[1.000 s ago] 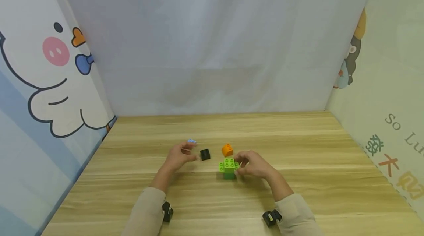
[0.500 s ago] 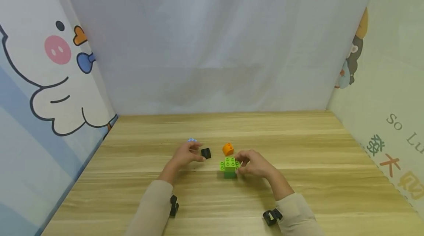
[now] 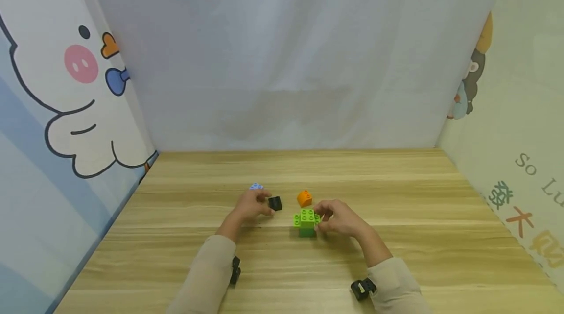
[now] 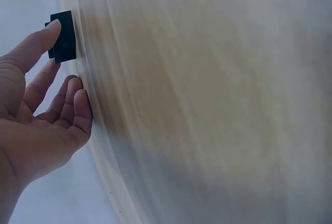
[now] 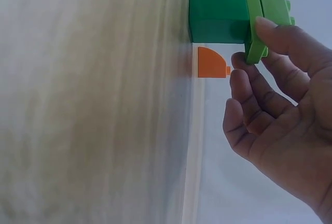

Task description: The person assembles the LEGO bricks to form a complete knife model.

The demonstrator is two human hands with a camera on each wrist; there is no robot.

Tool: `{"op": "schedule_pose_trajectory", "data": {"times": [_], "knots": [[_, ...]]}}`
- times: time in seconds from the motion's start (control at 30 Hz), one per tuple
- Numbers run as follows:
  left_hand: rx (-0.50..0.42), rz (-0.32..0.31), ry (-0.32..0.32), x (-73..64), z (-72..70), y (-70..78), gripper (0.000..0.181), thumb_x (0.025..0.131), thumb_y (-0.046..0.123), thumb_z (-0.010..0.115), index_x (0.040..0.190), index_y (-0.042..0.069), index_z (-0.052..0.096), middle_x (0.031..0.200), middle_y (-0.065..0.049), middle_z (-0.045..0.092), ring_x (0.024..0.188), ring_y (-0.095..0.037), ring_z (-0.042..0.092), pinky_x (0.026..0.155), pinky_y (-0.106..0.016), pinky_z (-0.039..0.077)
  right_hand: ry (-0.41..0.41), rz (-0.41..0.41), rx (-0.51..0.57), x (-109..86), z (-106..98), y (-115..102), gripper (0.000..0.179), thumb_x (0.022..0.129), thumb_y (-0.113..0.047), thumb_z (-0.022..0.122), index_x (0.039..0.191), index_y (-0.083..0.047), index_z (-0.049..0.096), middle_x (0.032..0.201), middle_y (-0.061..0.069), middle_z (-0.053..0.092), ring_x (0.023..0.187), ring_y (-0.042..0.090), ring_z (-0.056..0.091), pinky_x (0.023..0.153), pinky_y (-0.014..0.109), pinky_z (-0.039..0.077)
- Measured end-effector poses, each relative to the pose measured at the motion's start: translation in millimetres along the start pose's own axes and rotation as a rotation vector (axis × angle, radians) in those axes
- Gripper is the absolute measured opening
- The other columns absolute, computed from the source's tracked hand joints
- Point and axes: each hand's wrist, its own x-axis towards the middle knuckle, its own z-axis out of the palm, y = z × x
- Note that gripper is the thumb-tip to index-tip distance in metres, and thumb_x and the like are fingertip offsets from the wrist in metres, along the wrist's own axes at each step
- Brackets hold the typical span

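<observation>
In the head view my left hand (image 3: 253, 205) is at a black brick (image 3: 275, 203), thumb and forefinger at its left end. The left wrist view shows the thumb over the black brick (image 4: 65, 37) and the forefinger's end partly hidden behind it, in a light pinch. My right hand (image 3: 339, 217) pinches the right end of a light green plate in a green brick stack (image 3: 307, 221). That stack has a dark green block (image 5: 218, 14) below and a light green brick (image 5: 275, 6) on top. The stack stands upright on the table.
An orange curved brick (image 3: 304, 198) lies just behind the stack. A light blue brick (image 3: 256, 186) sits behind my left hand, partly hidden. The wooden table (image 3: 387, 172) ends at a grey curtain (image 3: 291, 59), with printed cloths at both sides.
My left hand has moved right and slightly forward to the black brick. My right hand keeps its place at the green stack. The view has shifted slightly.
</observation>
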Motion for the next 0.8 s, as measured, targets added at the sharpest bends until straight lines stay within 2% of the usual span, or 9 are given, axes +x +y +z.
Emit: {"op": "schedule_pose_trajectory", "data": {"times": [0.23,0.4,0.5,0.8], "knots": [[0.051,-0.012,0.02,2.7,3.4,-1.0,0.045,0.07,0.008,0.081,0.111,0.002,0.063,0.108,-0.013,0.06,0.103,-0.031,0.053,0.089,-0.043,0.043,0.0,-0.005,0.006,-0.4,-0.5,-2.6,0.033,0.071,-0.004,0.075,0.102,0.001,0.064,0.089,0.002,0.062,0.078,0.02,0.055,0.071,0.034,0.047],[0.052,-0.021,0.03,2.7,4.9,0.6,0.042,0.07,0.006,0.08,0.109,0.002,0.064,0.105,-0.013,0.06,0.101,-0.031,0.053,0.088,-0.044,0.043,0.002,-0.011,0.003,0.2,-0.5,-0.8,0.033,0.071,-0.004,0.076,0.101,0.001,0.064,0.089,0.001,0.062,0.077,0.019,0.055,0.07,0.033,0.047],[0.026,-0.023,0.04,2.2,5.0,1.9,0.041,0.071,0.006,0.079,0.109,0.001,0.064,0.105,-0.012,0.06,0.101,-0.03,0.053,0.088,-0.043,0.043,0.005,-0.009,0.001,0.4,-0.5,-0.1,0.033,0.07,-0.005,0.076,0.101,0.0,0.064,0.089,0.001,0.062,0.077,0.018,0.055,0.07,0.033,0.047],[-0.134,-0.019,0.037,-2.0,1.0,5.5,0.04,0.075,0.006,0.076,0.112,0.002,0.061,0.103,-0.007,0.059,0.095,-0.025,0.056,0.082,-0.039,0.047,0.008,0.011,0.012,-0.4,-0.1,-2.6,0.033,0.071,-0.004,0.076,0.101,0.001,0.064,0.09,0.002,0.061,0.078,0.019,0.055,0.071,0.034,0.047]]}}
